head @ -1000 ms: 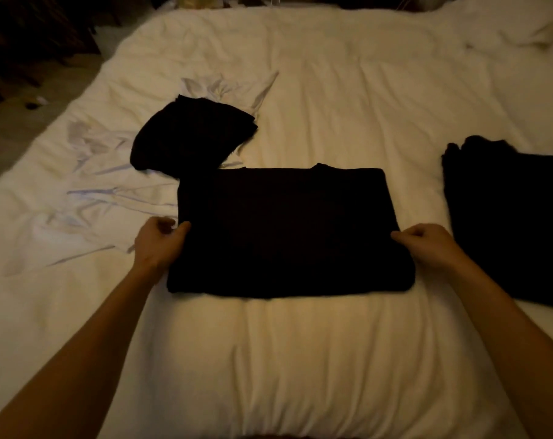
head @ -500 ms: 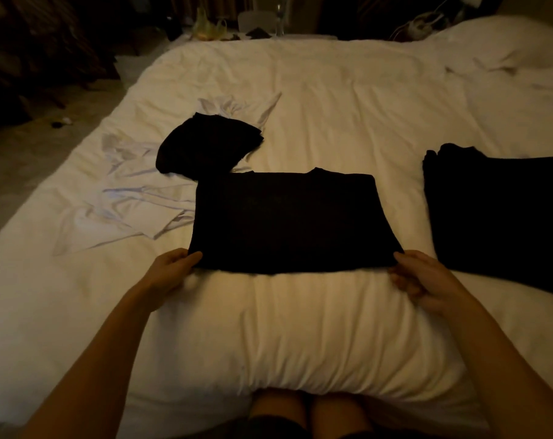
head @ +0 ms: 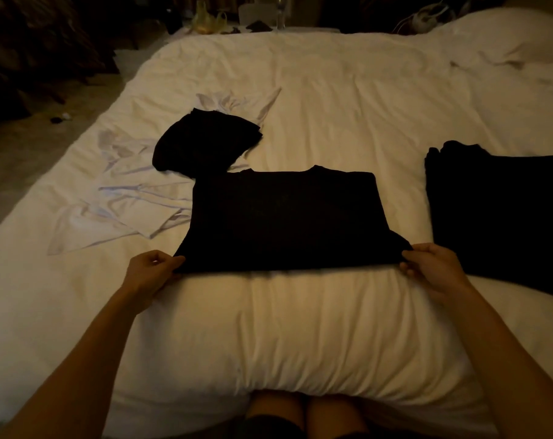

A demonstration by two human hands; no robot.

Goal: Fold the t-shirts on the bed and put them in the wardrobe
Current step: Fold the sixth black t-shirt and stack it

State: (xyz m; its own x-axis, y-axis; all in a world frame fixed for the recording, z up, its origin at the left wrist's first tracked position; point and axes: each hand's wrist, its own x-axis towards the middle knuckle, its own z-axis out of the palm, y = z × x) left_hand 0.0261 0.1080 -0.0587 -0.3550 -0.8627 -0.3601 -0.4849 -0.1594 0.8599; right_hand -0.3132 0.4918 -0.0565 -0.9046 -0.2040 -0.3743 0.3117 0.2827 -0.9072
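Folding is going on in the head view: left hand (head: 151,271) and right hand (head: 431,268) are each pinching a near corner of the black t-shirt (head: 284,217), lying flat on the bed (head: 332,90). Next move is probably calling for lifting both corners together, evenly, toward the collar.

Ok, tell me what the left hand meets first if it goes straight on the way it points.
The left hand points forward and right, likely into the flat black folded t-shirt whose corner it pinches.
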